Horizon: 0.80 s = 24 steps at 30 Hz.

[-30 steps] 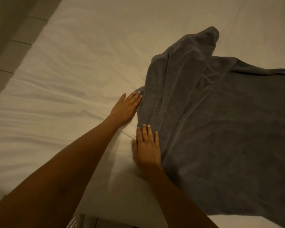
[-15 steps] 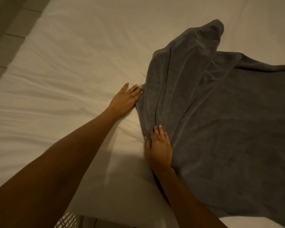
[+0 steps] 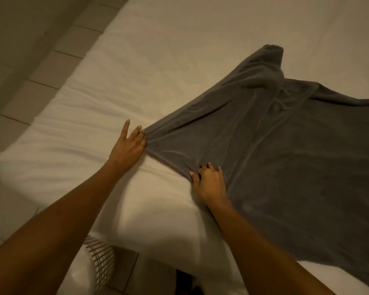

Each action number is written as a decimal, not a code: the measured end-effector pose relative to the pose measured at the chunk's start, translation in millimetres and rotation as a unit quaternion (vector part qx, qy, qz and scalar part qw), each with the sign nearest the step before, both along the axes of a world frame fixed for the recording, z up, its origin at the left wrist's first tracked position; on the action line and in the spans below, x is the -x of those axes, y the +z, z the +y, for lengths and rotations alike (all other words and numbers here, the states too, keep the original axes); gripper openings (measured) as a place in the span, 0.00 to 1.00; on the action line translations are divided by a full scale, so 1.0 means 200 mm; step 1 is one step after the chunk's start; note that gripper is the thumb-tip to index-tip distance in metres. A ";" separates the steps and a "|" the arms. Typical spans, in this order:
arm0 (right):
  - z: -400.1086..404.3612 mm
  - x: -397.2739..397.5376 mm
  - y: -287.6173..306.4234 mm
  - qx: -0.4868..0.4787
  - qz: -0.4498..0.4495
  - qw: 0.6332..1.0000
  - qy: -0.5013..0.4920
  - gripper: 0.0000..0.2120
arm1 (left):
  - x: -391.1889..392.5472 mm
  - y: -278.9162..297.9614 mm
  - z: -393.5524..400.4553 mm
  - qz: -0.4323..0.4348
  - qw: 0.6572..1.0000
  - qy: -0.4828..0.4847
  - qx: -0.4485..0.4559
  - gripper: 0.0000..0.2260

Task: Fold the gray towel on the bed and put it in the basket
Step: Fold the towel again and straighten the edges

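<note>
Two bare hands reach onto the bed [image 3: 136, 67] from the lower edge of the frame. Gray towel [image 3: 296, 158] lies spread over the white sheet, filling the right half of the view from centre to the right edge and down toward the lower right. Its far end, upper right of centre, is bunched into a raised hump; long creases run from that hump down to the near left edge. The near left corner is drawn to a point at centre frame.

Left hand [image 3: 128, 145]: sits at that point, fingers long and splayed, index raised off the sheet. The fingers nearest the towel touch its corner; whether they pinch the cloth cannot be told, as they are partly hidden against it.

Right hand [image 3: 211, 184]: lies just below centre on the towel's near edge, palm down, fingers curled, with cloth gathered into a small fold at the fingertips. Grip: closed on the towel edge.

The two hands are near each other, and a short stretch of towel edge runs between them.

Basket [image 3: 98, 258]: white, with a slatted wall, stands on the floor against the bed's near side, lower left of centre, partly hidden behind the left forearm. Tiled floor [image 3: 30, 60] fills the upper left.
</note>
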State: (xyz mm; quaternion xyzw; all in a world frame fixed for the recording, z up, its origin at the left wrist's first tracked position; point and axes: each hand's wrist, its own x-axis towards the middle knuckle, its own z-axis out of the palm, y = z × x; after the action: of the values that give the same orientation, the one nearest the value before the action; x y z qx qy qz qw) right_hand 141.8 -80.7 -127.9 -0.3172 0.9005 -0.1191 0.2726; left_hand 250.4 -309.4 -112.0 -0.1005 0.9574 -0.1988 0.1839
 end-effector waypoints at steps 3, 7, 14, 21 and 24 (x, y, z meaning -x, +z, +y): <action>0.03 -0.13 0.00 -0.009 0.051 0.997 0.056 0.28 | -0.21 0.03 0.04 -0.015 0.999 0.045 -0.004 0.20; 0.09 -0.33 -0.10 -0.043 0.093 0.986 0.129 0.37 | -0.42 0.07 0.05 -0.009 0.998 0.065 0.019 0.20; 0.07 -0.41 -0.26 0.029 0.253 0.954 0.155 0.21 | -0.48 -0.09 0.09 -0.002 0.997 0.072 0.018 0.22; 0.11 -0.43 -0.27 0.024 0.257 0.962 0.095 0.11 | -0.36 -0.13 0.11 -0.002 0.999 0.051 -0.003 0.24; 0.14 -0.48 -0.26 0.019 0.226 0.972 0.064 0.12 | -0.38 -0.10 0.10 -0.016 0.998 0.061 -0.026 0.23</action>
State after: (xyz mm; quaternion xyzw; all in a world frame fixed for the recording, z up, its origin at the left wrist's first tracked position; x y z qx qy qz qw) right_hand 237.2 -51.9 -179.4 -0.3977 0.9142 -0.0443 0.0631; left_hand 326.4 -289.0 -131.4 -0.1509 0.9512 -0.1637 0.2139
